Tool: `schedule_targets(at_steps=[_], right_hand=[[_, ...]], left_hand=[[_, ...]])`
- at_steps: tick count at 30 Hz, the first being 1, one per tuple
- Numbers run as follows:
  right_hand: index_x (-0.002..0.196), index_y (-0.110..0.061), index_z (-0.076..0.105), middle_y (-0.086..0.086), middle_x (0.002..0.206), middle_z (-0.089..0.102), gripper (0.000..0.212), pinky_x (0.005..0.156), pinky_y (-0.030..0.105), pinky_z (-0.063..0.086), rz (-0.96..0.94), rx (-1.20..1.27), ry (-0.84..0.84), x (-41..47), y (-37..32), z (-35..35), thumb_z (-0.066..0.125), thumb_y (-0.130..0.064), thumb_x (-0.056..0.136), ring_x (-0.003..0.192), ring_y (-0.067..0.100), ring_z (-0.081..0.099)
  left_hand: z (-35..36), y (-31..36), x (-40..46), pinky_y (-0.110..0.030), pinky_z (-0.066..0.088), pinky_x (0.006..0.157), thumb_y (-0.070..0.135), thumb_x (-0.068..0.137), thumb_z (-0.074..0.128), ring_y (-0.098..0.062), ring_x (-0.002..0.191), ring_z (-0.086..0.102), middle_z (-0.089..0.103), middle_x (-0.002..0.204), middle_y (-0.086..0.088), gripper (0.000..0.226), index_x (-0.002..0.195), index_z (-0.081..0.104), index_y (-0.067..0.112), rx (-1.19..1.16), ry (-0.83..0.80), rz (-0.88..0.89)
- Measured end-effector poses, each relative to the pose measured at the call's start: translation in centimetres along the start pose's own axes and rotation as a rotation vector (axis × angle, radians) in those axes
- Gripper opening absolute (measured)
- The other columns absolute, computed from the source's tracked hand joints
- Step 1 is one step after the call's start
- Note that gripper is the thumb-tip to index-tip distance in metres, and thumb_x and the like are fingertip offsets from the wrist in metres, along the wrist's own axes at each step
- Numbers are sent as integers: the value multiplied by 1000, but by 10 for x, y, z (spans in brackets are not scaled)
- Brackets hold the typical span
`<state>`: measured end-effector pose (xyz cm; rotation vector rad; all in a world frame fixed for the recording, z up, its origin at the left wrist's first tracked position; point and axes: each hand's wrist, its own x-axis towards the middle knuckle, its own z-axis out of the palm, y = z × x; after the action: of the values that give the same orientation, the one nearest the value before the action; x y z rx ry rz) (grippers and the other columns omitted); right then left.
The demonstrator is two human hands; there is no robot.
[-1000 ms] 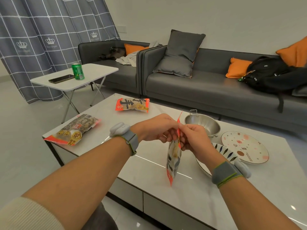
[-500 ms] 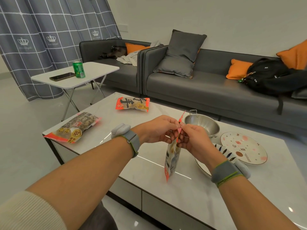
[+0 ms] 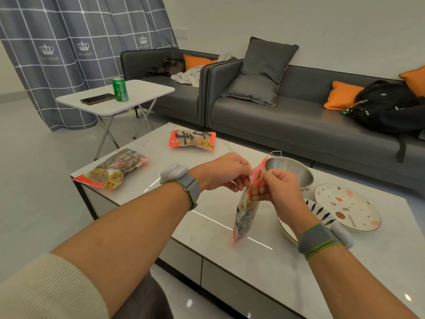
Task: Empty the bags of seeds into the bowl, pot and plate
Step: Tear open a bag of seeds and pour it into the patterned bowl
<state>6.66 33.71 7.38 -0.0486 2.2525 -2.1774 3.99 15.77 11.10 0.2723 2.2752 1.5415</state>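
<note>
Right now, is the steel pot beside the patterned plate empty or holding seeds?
Empty: the steel pot shows only bare shiny metal inside, though the right hand hides its near edge.

The held bag (image 3: pixel 245 212) is red-edged with grey print. The pot (image 3: pixel 290 170) is silver. The plate (image 3: pixel 347 207) is white with pink dots; the bowl (image 3: pixel 315 209) shows dark blue stripes. The surface (image 3: pixel 264 256) is white marble, the curtain (image 3: pixel 69 42) grey with white checks and crowns.

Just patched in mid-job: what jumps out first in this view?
Both hands, left hand and right hand, pinch the top of a seed bag hanging over the coffee table. Two more bags lie at its far left; steel pot and plate sit right.
</note>
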Motion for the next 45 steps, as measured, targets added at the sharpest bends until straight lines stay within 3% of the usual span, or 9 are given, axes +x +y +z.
schedule_targets(at_steps=[5, 13, 17, 21, 24, 30, 37, 41, 45], right_hand=[[80, 8, 64, 22, 65, 68, 27, 56, 37, 65, 24, -116, -8, 0, -7, -5, 55, -3, 103, 59, 32, 74], [87, -3, 63, 17, 77, 76, 17, 54, 39, 64, -141, -369, 48, -3, -9, 2, 57, -9, 102, 59, 27, 77], [99, -22, 61, 7, 88, 75, 5, 55, 37, 65, -284, -513, 20, -7, -11, -7, 60, -20, 104, 64, 18, 77], [109, -29, 74, -1, 91, 73, 33, 61, 42, 65, -397, -681, -97, -11, -15, -16, 57, -3, 96, 64, 18, 73], [104, -26, 76, -13, 90, 72, 13, 68, 41, 64, -470, -876, -163, -15, -17, -15, 69, -17, 97, 68, 13, 70], [81, -18, 72, -4, 63, 72, 20, 56, 23, 57, -353, -921, -235, -28, -40, -28, 78, -30, 95, 54, 12, 69], [102, -20, 80, -6, 83, 78, 25, 69, 33, 65, -178, -1082, -434, -44, -38, -25, 68, -43, 102, 62, 12, 74], [102, -13, 83, -3, 90, 79, 40, 78, 37, 64, -117, -1089, -443, -50, -40, -29, 62, -47, 104, 70, 7, 76], [84, -8, 77, 5, 74, 69, 46, 66, 36, 55, -169, -1211, -423, -61, -36, -18, 59, -44, 106, 67, 20, 64]], left_hand=[[-5, 6, -1, -30, 55, 59, 23, 102, 58, -20, 62, 61, 67, 74, -9, 23, 91, 68, 5, 142, 172, -33], [12, 18, 2, -27, 51, 57, 29, 106, 59, -18, 66, 58, 66, 83, -9, 27, 125, 65, 11, 359, 134, -27], [7, 10, 5, -29, 50, 58, 22, 106, 58, -19, 70, 58, 68, 85, -9, 23, 116, 75, 10, 350, 170, 8], [1, 9, 0, -28, 48, 57, 18, 104, 59, -20, 71, 55, 66, 82, -9, 22, 109, 79, 9, 355, 157, 24], [-1, 11, -6, -27, 46, 56, 16, 104, 60, -20, 71, 54, 65, 82, -9, 21, 107, 80, 10, 358, 146, 26], [-24, 6, -9, -27, 36, 47, 10, 102, 60, -20, 64, 44, 66, 83, -9, 25, 93, 82, 3, 284, 346, -2], [-10, 7, -11, -26, 43, 52, 16, 102, 67, -17, 67, 52, 68, 82, -6, 17, 100, 84, 14, 259, 192, 73], [-9, 3, -13, -24, 50, 54, 9, 99, 64, -17, 73, 63, 77, 83, -4, 23, 97, 87, 10, 307, 409, 122], [5, 7, -19, -30, 58, 62, 7, 98, 60, -18, 78, 70, 75, 80, 5, 26, 92, 86, 9, 292, 446, 165]])
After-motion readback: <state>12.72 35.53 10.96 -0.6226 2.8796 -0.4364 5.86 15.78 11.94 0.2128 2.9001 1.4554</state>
